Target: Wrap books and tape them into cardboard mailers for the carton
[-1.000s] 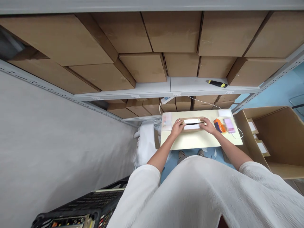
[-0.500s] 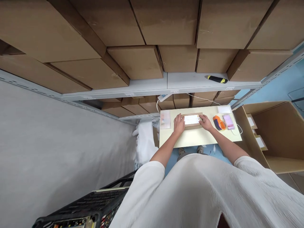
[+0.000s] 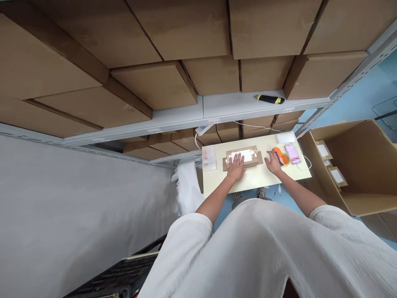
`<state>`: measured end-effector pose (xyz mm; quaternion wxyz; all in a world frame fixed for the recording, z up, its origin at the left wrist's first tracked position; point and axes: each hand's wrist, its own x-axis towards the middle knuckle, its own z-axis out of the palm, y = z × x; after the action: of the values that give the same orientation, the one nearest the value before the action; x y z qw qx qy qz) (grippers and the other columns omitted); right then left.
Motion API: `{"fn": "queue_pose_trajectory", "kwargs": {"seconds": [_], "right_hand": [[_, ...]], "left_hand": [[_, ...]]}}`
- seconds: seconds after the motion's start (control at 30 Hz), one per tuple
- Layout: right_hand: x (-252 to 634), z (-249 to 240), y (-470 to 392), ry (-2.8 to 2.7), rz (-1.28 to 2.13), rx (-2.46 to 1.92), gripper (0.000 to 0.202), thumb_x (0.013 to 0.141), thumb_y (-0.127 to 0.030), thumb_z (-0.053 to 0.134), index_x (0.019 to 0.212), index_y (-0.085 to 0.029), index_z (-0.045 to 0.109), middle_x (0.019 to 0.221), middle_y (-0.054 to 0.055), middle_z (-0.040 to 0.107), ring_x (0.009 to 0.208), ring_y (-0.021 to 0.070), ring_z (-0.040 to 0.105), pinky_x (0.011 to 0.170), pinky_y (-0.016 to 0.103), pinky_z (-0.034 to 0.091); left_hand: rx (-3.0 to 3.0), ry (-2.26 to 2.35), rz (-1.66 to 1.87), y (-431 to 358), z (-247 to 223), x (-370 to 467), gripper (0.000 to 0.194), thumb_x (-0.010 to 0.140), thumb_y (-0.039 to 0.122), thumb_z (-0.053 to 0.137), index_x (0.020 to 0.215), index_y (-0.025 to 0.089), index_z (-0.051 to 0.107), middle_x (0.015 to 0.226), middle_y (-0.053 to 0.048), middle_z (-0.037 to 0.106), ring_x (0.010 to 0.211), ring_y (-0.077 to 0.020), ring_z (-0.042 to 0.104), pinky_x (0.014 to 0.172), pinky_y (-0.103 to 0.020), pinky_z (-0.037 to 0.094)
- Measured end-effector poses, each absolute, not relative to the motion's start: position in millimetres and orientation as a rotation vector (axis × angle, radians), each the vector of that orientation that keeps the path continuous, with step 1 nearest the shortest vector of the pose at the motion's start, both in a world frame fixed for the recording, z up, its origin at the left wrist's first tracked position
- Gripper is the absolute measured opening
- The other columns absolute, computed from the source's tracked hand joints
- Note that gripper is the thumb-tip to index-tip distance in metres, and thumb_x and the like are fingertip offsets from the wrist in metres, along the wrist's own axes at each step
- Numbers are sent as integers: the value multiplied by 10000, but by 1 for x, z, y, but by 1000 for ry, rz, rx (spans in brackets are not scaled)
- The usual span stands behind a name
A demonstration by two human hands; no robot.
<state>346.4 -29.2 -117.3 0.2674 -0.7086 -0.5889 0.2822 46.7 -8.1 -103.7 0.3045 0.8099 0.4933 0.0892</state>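
A small cardboard box lies on the pale yellow table, with a white label and shiny clear tape across its top. My left hand rests flat on the box's left part, fingers spread over the label. To the right, my right hand is off the box, its fingers apart and holding nothing I can see. It is right beside an orange and blue tape dispenser; whether it touches the dispenser I cannot tell.
On the table are a clear plastic bag, a blurred pink item and a white pad. A large open carton stands at right, holding labelled boxes. Shelves of cartons run above, with a utility knife. A black crate is lower left.
My right hand has left the box's right end and moved over to the tape dispenser. My left hand now lies flat on top of the box. The view has shifted slightly.
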Motion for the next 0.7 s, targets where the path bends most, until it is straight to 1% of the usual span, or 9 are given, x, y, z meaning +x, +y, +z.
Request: {"fn": "queue_pose_trajectory", "kwargs": {"seconds": [0.07,0.13,0.2,0.27,0.37,0.43,0.57,0.7], "right_hand": [[370,-120,-36,-1555,668,-2037,648,984,-480,529,1565,-200,593,1565,219,593,1508,447,480,1275,678,376],[390,-122,-41,-1533,612,-2141,605,952,-428,563,1503,-188,634,1485,232,638,1451,464,509,1237,686,387],[405,-125,-43,-1522,607,-2203,542,935,-404,588,1426,-192,674,1385,227,678,1400,457,537,1197,655,416],[414,-129,-43,-1507,648,-2229,463,936,-414,599,1340,-212,700,1280,206,701,1346,441,567,1138,617,458],[422,-138,-42,-1495,704,-2241,360,953,-454,604,1226,-240,703,1147,168,707,1225,409,621,1052,571,495],[425,-145,-40,-1504,715,-2245,330,960,-471,618,1183,-239,690,1126,168,705,1183,402,631,1028,560,491],[427,-153,-38,-1491,790,-2257,359,943,-476,684,1192,-219,655,1169,208,705,1226,439,612,1063,599,435],[427,-153,-40,-1558,845,-2268,356,902,-323,671,1243,-227,638,1138,206,718,1183,438,627,1083,623,396]], "left_hand": [[2131,1332,222,-9,-104,49,892,1016,447,649,1812,254,297,1896,-145,218,1777,-392,81,1421,-662,-6],[2119,1359,206,-10,-103,51,884,1026,482,637,1810,248,301,1898,-151,205,1776,-400,75,1413,-676,-18],[2100,1380,208,-10,-101,53,858,1042,532,612,1801,251,324,1896,-149,217,1777,-392,81,1410,-675,-26],[2069,1400,239,-10,-99,54,800,1065,563,570,1781,265,373,1887,-140,256,1775,-377,112,1414,-660,-17],[2018,1433,303,-8,-96,54,675,1102,528,490,1733,288,467,1861,-124,335,1762,-358,194,1423,-634,15],[1997,1454,326,-7,-94,54,620,1108,479,469,1697,294,522,1838,-120,387,1750,-353,239,1426,-622,41],[1979,1479,334,-4,-90,54,564,1094,422,493,1634,301,601,1802,-112,455,1735,-350,285,1426,-621,89],[1956,1485,376,-5,-87,52,500,1087,459,539,1542,308,682,1772,-115,498,1715,-350,334,1426,-606,141]]}}
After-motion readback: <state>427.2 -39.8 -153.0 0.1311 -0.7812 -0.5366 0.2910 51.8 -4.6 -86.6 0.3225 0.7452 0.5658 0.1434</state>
